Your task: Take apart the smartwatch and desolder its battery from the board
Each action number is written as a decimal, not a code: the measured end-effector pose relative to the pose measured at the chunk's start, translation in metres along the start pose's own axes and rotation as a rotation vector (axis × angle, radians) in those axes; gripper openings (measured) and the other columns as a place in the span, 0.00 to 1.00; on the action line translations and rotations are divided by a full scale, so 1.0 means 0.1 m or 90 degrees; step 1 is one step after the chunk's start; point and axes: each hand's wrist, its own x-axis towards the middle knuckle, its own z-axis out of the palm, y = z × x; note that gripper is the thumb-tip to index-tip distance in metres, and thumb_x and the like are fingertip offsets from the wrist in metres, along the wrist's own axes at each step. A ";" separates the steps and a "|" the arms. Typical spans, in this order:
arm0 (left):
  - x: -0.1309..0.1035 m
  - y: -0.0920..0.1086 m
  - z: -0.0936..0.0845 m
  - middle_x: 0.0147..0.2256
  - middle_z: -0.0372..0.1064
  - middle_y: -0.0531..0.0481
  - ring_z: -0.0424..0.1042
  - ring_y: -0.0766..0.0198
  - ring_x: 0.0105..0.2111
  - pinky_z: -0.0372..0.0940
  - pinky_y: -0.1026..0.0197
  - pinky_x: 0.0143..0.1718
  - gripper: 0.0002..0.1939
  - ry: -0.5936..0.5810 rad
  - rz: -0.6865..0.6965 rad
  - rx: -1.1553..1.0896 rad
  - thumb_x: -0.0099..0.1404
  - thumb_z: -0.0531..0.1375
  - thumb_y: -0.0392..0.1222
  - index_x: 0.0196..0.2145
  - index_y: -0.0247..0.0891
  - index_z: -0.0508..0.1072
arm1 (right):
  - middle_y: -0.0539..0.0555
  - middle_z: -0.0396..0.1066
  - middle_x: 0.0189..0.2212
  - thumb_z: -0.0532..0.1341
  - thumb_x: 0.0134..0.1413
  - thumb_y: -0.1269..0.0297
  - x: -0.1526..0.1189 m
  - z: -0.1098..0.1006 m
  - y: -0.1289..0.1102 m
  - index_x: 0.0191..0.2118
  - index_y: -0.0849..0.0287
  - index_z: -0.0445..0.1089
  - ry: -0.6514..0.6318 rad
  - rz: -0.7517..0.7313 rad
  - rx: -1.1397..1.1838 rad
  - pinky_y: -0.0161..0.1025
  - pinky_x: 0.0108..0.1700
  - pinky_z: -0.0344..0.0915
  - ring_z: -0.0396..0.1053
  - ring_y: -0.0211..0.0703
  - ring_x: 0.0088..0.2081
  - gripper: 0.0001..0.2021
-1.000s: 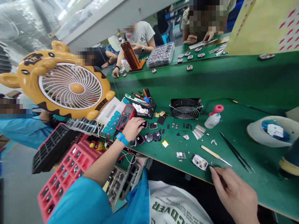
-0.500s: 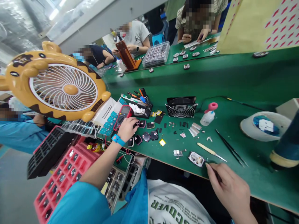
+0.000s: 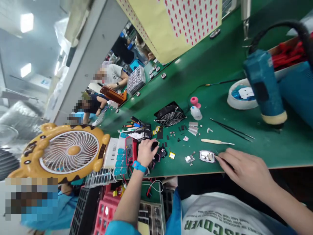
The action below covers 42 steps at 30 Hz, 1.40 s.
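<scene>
Your left hand (image 3: 146, 151) curls over dark units (image 3: 163, 151), grip unclear; your right hand (image 3: 241, 163), pinch unreadable, sits beside the open casing (image 3: 207, 156) near the bench's (image 3: 281, 150) front edge, where a careless nudge could tip it off.

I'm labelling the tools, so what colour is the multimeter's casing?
The multimeter's casing is red, in the head view.
</scene>
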 end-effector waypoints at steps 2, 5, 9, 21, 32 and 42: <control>0.02 0.03 0.01 0.36 0.77 0.40 0.74 0.44 0.39 0.70 0.46 0.40 0.18 0.026 -0.043 0.021 0.69 0.64 0.49 0.51 0.36 0.77 | 0.49 0.70 0.24 0.55 0.73 0.63 0.00 0.00 0.00 0.30 0.60 0.72 0.006 0.001 0.005 0.37 0.30 0.56 0.65 0.35 0.23 0.18; 0.01 0.01 -0.06 0.37 0.77 0.38 0.74 0.43 0.41 0.70 0.45 0.43 0.18 0.056 -0.076 0.008 0.72 0.61 0.51 0.49 0.34 0.78 | 0.49 0.69 0.23 0.55 0.73 0.64 0.01 -0.02 0.00 0.30 0.60 0.72 -0.002 -0.002 0.016 0.37 0.30 0.56 0.65 0.34 0.23 0.18; -0.01 -0.06 -0.18 0.48 0.78 0.43 0.74 0.48 0.49 0.71 0.45 0.52 0.15 0.018 0.004 -0.065 0.70 0.64 0.46 0.52 0.41 0.77 | 0.49 0.69 0.24 0.55 0.73 0.64 0.02 -0.04 0.00 0.29 0.60 0.73 -0.006 -0.012 0.027 0.36 0.31 0.57 0.64 0.34 0.23 0.18; 0.15 0.16 0.07 0.57 0.75 0.42 0.75 0.50 0.56 0.71 0.42 0.58 0.13 -0.012 0.103 -0.138 0.74 0.57 0.39 0.50 0.41 0.79 | 0.49 0.69 0.23 0.56 0.72 0.65 0.02 -0.03 -0.01 0.29 0.61 0.72 0.002 -0.014 0.017 0.37 0.30 0.57 0.66 0.35 0.23 0.17; 0.04 -0.07 -0.13 0.52 0.76 0.42 0.75 0.49 0.52 0.71 0.44 0.55 0.21 -0.063 0.078 -0.140 0.64 0.63 0.33 0.55 0.41 0.75 | 0.49 0.70 0.23 0.58 0.71 0.65 0.03 -0.06 -0.02 0.30 0.60 0.72 -0.020 -0.014 0.001 0.35 0.31 0.58 0.67 0.35 0.24 0.15; -0.09 -0.21 -0.05 0.59 0.70 0.41 0.70 0.48 0.59 0.67 0.43 0.62 0.21 -0.022 0.009 -0.142 0.69 0.62 0.40 0.59 0.42 0.71 | 0.49 0.72 0.24 0.59 0.70 0.65 0.06 -0.08 -0.03 0.27 0.59 0.72 -0.031 -0.033 -0.042 0.36 0.29 0.57 0.67 0.34 0.24 0.16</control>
